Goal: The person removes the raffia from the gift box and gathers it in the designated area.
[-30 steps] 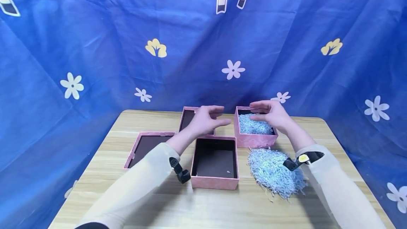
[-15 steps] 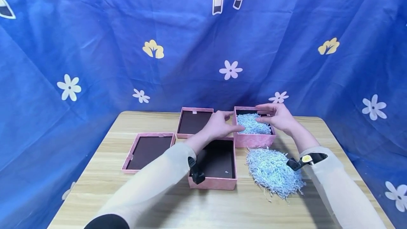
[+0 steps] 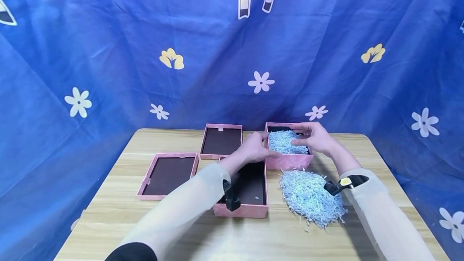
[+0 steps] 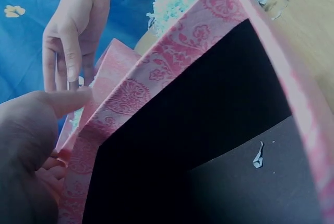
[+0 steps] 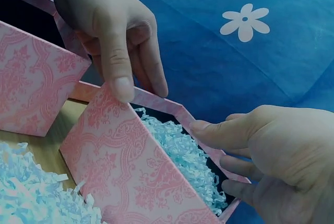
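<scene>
At the back right of the table stands a pink patterned box (image 3: 290, 162) with crinkled blue paper shred (image 3: 280, 142) in it. My left hand (image 3: 253, 148) grips its front left corner, thumb (image 5: 121, 85) at the front wall and fingers along the left side. Over the right rim, my right hand (image 3: 317, 138) holds its fingers slightly bent and spread, fingertips close over the shred. Nearer to me is a second pink box (image 3: 241, 211), with a black inside and a small pale scrap (image 4: 258, 157) on its bottom; my left forearm passes above it.
A loose pile of blue shred (image 3: 311, 198) lies in front of the filled box. Two shallow pink trays or lids with dark insides, one at the back (image 3: 222, 142) and one at the left (image 3: 168, 174), lie on the wooden table. A blue patterned curtain (image 3: 203, 71) hangs behind.
My left hand has moved right and down, from above the back lid to the filled box's left corner. The right hand has lowered slightly at the right rim. The boxes stay put.
</scene>
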### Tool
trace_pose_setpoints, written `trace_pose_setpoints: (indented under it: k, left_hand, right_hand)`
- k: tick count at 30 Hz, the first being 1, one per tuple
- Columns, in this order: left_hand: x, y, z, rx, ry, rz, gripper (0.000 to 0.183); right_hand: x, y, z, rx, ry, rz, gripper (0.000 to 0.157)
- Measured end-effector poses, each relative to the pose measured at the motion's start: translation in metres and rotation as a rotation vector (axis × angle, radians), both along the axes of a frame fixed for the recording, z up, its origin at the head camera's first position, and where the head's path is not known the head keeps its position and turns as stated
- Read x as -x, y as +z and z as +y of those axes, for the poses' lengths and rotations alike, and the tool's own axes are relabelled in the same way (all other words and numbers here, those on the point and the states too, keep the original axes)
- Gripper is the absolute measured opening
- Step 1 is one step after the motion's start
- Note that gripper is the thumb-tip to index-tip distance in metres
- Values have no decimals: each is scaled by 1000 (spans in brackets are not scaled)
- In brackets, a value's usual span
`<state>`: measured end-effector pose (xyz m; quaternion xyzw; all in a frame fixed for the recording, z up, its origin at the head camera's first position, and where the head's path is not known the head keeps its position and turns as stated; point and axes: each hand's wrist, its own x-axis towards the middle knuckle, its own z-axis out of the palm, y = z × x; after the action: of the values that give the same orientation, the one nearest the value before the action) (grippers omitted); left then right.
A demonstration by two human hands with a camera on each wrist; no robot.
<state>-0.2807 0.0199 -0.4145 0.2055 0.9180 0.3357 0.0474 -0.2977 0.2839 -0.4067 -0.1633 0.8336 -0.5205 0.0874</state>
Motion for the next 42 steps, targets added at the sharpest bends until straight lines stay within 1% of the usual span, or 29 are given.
trace_pose_setpoints:
  k: [3,5,6,10,14,17,19,24,27,31,33,37,42]
  left_hand:
    - [1,-2,-1,1,-17,7,60]
    - [1,-3,-2,-11,-27,-1,58]
    - [1,-4,-2,-18,-26,-5,61]
    - [2,-6,-3,-39,-26,-22,74]
    - [2,-8,-3,-43,-29,-15,65]
    - [2,-9,-4,-59,-28,-17,64]
    - [1,-9,-3,-79,-31,-24,67]
    - [2,-8,-3,-102,-55,-32,58]
    - [4,-9,-3,-109,-54,-26,61]
    - [4,-10,-4,-100,-45,-18,63]
    - [3,-10,-4,-92,-42,-17,61]
    - [2,-9,-3,-96,-39,-23,62]
    - [1,-9,-3,-120,-32,-38,67]
  right_hand:
    - [1,-2,-2,8,-1,-5,64]
    - [2,-3,-4,-2,3,-10,65]
    - [2,-3,-5,-10,10,-11,66]
    - [3,-5,-9,-85,41,8,72]
    - [6,-8,-17,-170,73,62,77]
    - [9,-11,-25,-215,91,75,80]
    - [10,-14,-30,-244,99,68,81]
    - [15,-24,-37,-331,116,78,78]
    - [18,-27,-42,-371,134,85,77]
    - [20,-29,-47,-394,147,74,74]
    - [21,-30,-49,-403,142,71,71]
    - [22,-33,-49,-439,106,69,65]
    - [25,-36,-49,-455,77,107,60]
